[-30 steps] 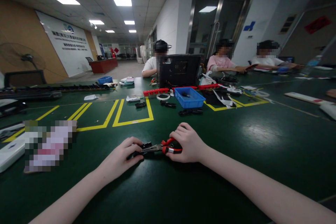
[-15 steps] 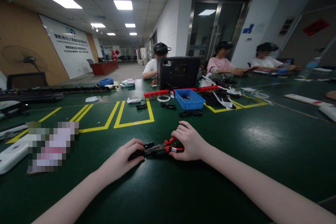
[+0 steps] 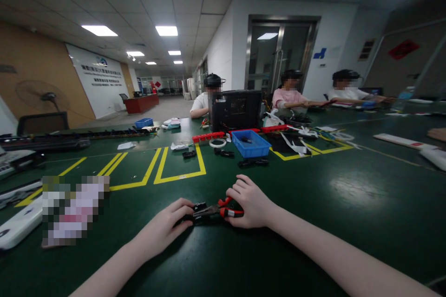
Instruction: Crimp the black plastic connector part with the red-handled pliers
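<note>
Holding a small black part (image 3: 200, 206) at the near side of the green counter (image 3: 306, 195) is the left hand (image 3: 176, 222), its grip pinched around the left end. Straight across sits the right hand (image 3: 252, 204), wrapped around the red handles of some pliers (image 3: 209, 210). Their nose points left and a touch back toward the wearer, so the black part lies left of the right grip, right where the tips end, and the left hand is the nearer one. What you can see of the part looks to run roughly sideways (most of it's under the fingers, so don't quote me on the long axis). Can't tell if the nose is actually biting on it or just resting against it; the fingers hide that bit.

Further out, beyond the hands, there's yellow tape (image 3: 181, 177), a loose black piece (image 3: 253, 162) just in front of a blue bin (image 3: 251, 152), and a white ring (image 3: 218, 143) near a red strip (image 3: 208, 137). Behind those stands a big black case (image 3: 235, 113). Off left, well apart from the hands, a long white object (image 3: 21, 225) lies on the counter.
</note>
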Tool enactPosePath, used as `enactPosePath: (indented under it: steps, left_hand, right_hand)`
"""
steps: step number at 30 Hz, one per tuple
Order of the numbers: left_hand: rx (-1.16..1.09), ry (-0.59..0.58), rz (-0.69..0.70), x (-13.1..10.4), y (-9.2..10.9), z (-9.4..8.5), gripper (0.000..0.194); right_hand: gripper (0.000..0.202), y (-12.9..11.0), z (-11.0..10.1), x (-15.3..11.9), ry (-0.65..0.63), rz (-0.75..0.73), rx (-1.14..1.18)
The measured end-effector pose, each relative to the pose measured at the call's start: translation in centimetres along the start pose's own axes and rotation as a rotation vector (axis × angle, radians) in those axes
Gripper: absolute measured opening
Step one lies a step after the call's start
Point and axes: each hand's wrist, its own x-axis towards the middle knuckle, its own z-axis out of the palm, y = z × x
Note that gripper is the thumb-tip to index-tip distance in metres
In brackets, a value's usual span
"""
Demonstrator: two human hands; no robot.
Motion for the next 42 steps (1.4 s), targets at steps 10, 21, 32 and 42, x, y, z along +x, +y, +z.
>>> enactPosePath:
  steps: [10, 21, 32, 42]
  left_hand:
    - [0.071, 0.012, 0.041, 0.1, 0.7, -0.2, 0.017]
    - [0.050, 0.026, 0.045, 0.2, 0.6, -0.2, 0.021]
    - [-0.045, 0.032, -0.010, 0.4, 0.2, -0.1, 0.019]
    - [0.016, 0.050, 0.003, 0.1, 0.0, 0.2, 0.033]
  right_hand:
    - [0.047, 1.0, 0.5, -0.2, 0.036, -0.045, -0.058]
    - [0.046, 0.8, 0.6, -0.3, 0.067, -0.075, -0.108]
    - [0.041, -0.2, -0.8, 0.0, -0.141, 0.122, 0.068]
    - [0.039, -0.3, -1.3, 0.0, -0.184, 0.153, 0.080]
